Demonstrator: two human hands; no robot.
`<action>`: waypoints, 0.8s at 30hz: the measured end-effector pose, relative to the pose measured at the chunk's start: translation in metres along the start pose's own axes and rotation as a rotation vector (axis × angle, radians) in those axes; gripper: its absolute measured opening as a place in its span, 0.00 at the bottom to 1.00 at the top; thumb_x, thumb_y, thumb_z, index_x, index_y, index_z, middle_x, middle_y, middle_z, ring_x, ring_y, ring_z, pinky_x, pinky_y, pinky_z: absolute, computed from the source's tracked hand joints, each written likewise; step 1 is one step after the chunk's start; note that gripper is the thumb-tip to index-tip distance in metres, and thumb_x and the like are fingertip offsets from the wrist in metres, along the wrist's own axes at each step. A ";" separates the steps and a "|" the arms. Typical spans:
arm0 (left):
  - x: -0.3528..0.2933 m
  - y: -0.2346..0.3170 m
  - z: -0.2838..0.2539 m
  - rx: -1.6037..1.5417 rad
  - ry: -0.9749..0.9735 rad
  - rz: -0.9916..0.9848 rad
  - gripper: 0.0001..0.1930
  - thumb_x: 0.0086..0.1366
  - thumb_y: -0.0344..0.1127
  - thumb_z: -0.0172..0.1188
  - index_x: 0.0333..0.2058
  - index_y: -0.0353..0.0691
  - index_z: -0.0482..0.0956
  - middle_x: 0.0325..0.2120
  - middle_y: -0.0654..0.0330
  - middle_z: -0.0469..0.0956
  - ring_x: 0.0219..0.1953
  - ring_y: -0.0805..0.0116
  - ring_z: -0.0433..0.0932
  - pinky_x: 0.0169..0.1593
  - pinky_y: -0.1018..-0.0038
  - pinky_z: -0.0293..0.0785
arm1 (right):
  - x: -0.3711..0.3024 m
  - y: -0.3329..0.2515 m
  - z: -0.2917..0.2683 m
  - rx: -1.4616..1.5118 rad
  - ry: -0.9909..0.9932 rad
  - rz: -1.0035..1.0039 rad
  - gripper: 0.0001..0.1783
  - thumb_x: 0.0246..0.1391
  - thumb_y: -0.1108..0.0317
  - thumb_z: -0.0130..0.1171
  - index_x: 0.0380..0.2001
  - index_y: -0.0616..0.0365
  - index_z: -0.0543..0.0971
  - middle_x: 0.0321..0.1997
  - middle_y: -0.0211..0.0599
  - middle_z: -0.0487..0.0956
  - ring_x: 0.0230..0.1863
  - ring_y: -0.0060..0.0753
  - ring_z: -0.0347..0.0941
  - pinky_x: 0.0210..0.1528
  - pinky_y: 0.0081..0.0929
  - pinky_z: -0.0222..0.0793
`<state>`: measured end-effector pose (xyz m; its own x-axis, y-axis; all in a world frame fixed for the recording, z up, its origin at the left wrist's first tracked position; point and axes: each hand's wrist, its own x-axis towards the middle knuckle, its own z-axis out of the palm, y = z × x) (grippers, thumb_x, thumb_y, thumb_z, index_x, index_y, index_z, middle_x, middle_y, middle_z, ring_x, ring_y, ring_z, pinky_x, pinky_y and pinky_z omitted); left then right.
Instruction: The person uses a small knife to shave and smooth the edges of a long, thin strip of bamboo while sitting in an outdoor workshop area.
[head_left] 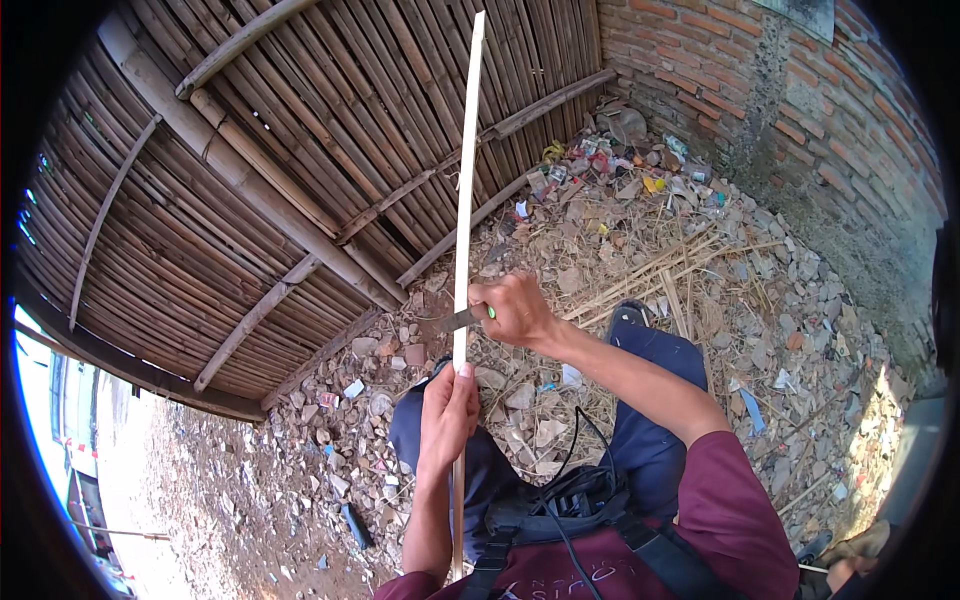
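Observation:
A long pale bamboo strip point(467, 190) stands upright in front of me, its far end rising against the slatted wall. My left hand point(446, 415) is closed around its lower part, thumb along the strip. Just above, my right hand point(515, 310) makes a fist around a knife point(438, 323). A bit of green handle shows by the fingers, and the dark blade points left across the strip. Whether the edge is cutting into the bamboo, I cannot tell. The strip's lower end runs down past my left forearm.
A bamboo-pole wall point(270, 200) rises at the left and ahead, a brick wall point(780, 110) at the right. Rubble and litter point(600, 190) cover the ground, with bamboo scraps point(660, 275) near my foot. At the lower right is another person's hand point(858, 550).

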<state>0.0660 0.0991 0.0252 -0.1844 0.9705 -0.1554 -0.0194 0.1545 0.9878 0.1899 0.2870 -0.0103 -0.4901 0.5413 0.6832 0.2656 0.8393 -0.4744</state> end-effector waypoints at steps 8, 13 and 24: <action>-0.003 -0.008 -0.003 0.109 0.010 0.084 0.21 0.84 0.48 0.49 0.30 0.44 0.66 0.17 0.71 0.62 0.13 0.84 0.56 0.16 0.80 0.49 | 0.011 0.019 0.001 -0.084 0.068 0.021 0.08 0.52 0.69 0.58 0.21 0.53 0.76 0.15 0.42 0.79 0.17 0.45 0.79 0.22 0.43 0.72; -0.004 -0.008 -0.004 0.191 0.038 0.162 0.22 0.84 0.48 0.50 0.29 0.44 0.65 0.16 0.71 0.62 0.13 0.83 0.58 0.16 0.80 0.51 | 0.014 0.021 0.001 -0.085 0.111 -0.016 0.07 0.51 0.70 0.57 0.20 0.53 0.76 0.14 0.39 0.77 0.16 0.43 0.77 0.21 0.42 0.70; -0.006 -0.014 -0.014 0.203 0.055 0.137 0.21 0.84 0.48 0.50 0.29 0.44 0.65 0.17 0.71 0.63 0.13 0.84 0.58 0.16 0.80 0.52 | 0.024 0.028 -0.001 -0.170 0.170 0.052 0.11 0.51 0.68 0.55 0.16 0.53 0.72 0.10 0.38 0.72 0.11 0.38 0.71 0.17 0.41 0.64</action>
<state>0.0536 0.0885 0.0130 -0.2256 0.9741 -0.0140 0.2065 0.0618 0.9765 0.1861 0.3237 -0.0066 -0.3295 0.5725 0.7508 0.4296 0.7990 -0.4207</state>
